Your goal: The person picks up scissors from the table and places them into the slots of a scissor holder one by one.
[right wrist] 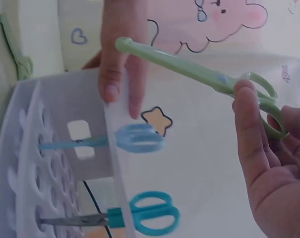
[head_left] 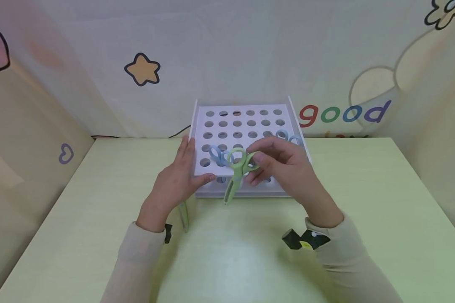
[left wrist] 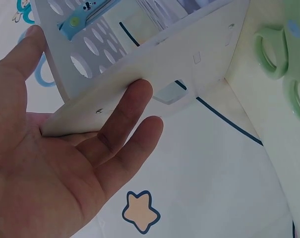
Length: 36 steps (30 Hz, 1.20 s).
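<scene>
My right hand point(head_left: 284, 164) pinches a pair of green scissors point(head_left: 235, 176) by one handle loop, blades slanting down in front of a white rack point(head_left: 242, 168) with rows of round holes. Along the rack's left side, my left hand point(head_left: 174, 176) rests with straight fingers, its thumb on the top panel near the front corner. Light blue scissors point(right wrist: 140, 139) stand in a hole near the left hand. Farther right, teal scissors point(right wrist: 154, 213) stand handles up in another hole, partly hidden by my right hand in the head view.
Another pair of green scissors point(head_left: 184, 216) lies on the pale green table point(head_left: 242, 261), left of the rack's front and partly covered by my left wrist. Behind the rack hangs a printed backdrop point(head_left: 227, 59). A dark cord point(head_left: 180, 131) appears at the table's back edge.
</scene>
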{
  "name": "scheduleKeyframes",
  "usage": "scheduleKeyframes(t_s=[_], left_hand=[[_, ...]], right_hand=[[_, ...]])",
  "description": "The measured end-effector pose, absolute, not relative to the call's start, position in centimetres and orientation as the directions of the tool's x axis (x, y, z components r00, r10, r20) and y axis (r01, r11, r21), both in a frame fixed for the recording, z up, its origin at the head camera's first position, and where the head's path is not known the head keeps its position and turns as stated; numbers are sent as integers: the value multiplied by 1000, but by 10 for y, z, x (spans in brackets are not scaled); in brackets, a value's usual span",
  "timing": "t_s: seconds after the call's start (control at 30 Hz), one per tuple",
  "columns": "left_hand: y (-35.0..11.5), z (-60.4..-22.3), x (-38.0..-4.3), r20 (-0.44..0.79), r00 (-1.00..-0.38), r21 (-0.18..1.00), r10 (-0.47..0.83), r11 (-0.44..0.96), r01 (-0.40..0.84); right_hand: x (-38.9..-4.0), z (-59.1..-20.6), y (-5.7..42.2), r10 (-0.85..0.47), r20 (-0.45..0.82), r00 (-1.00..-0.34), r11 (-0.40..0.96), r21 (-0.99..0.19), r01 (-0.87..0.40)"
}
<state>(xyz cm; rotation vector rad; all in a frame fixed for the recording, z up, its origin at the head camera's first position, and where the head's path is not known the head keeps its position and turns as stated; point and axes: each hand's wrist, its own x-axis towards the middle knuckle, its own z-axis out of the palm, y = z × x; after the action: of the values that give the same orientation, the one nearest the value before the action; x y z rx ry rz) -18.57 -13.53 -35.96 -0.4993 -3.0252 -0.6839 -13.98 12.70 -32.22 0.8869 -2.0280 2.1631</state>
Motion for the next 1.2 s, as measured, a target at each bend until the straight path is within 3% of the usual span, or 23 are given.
scheduleKeyframes(t_s=[0.17,0.57,0.8,1.2], left_hand=[[-135,-360,-186,61,-951,417,303,858,300],[-134,-361,-185,46,-956,399,289,872,283],[-134,-361,-184,51,-955,391,291,874,287],[-135,-363,-184,76,-951,394,300,867,305]], right_hand=[[-141,-312,141,-175,484,-857,-136,-874,-466],[-149,-298,155,79,586,-807,-247,-773,-585],[-162,-300,153,138,644,-752,-119,-743,-659],[-181,-309,145,157,580,-799,93,-814,-573]])
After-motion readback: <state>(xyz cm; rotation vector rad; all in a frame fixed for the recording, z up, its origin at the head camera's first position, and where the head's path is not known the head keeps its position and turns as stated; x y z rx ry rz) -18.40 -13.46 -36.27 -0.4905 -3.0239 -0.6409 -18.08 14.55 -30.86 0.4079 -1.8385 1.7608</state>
